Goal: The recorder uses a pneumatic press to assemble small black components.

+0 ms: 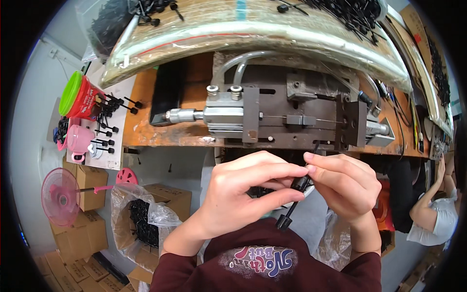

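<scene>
In front of my chest, both hands meet at black rod-shaped parts with thick, ribbed cylindrical heads. Thumb and fingers of my left hand [248, 187] close around a dark head beside the right fingertips. My right hand [345, 184] pinches at the same spot, its thumb and forefinger nearly touching the left fingertips. Below the fingers, a black rod part [283, 223] hangs at a slant with its head down. A thin dark tip rises above the right thumb. Whether this is one part or two is hidden by the fingers. Just beyond stands a metal clamping fixture [299, 120] with a silver cylinder [224, 119].
A plastic-wrapped shelf [262, 44] bearing black parts overhangs the bench [138, 126]. At left are a red bucket [82, 100], a pink cup [80, 138] and a pink fan [62, 197]. A lined carton [121, 214] holds black parts. Another person's arm [428, 204] shows at right.
</scene>
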`<state>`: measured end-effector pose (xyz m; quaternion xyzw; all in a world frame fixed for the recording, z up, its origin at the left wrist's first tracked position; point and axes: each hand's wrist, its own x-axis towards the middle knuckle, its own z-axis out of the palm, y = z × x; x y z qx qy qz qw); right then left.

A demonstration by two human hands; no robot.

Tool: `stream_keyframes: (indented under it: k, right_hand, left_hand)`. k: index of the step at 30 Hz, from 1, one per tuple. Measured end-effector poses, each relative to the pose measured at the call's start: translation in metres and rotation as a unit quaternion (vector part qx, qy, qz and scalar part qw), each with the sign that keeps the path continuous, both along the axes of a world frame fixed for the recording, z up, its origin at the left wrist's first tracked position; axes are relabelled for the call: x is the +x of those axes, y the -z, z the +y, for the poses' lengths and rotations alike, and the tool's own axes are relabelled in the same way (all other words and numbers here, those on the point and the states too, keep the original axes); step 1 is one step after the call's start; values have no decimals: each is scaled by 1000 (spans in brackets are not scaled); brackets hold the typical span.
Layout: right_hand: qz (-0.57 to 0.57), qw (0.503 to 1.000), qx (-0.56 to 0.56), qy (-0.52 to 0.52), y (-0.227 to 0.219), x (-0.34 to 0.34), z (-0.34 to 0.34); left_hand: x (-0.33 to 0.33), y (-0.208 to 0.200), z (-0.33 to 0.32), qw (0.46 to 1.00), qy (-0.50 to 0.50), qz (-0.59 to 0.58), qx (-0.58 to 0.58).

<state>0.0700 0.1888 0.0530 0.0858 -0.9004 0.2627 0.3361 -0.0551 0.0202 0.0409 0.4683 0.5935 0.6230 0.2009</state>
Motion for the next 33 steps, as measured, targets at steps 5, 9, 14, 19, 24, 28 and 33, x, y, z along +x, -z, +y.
stream_keyframes:
  k: [5, 9, 14, 19, 24, 28, 33]
  right_hand:
    - [11, 967, -227, 113, 14, 27, 17]
    - [18, 895, -423, 142, 21, 45, 21]
    - [68, 855, -496, 136, 22, 52, 21]
    - [87, 797, -589, 105, 31, 66, 31]
    - [82, 772, -629, 43, 35, 67, 29]
    - [27, 784, -614, 90, 32, 61, 28]
    - [2, 774, -618, 138, 30, 45, 22]
  left_hand:
    - [7, 8, 11, 983, -66, 169, -31]
    - [15, 22, 29, 936, -119, 330, -42]
    - [15, 36, 43, 883, -150, 436, -85]
    - [14, 32, 49, 878, -158, 438, -113]
    - [13, 30, 49, 883, -145, 426, -131]
    - [13, 29, 50, 879, -144, 434, -134]
    - [13, 25, 51, 883, -145, 423, -142]
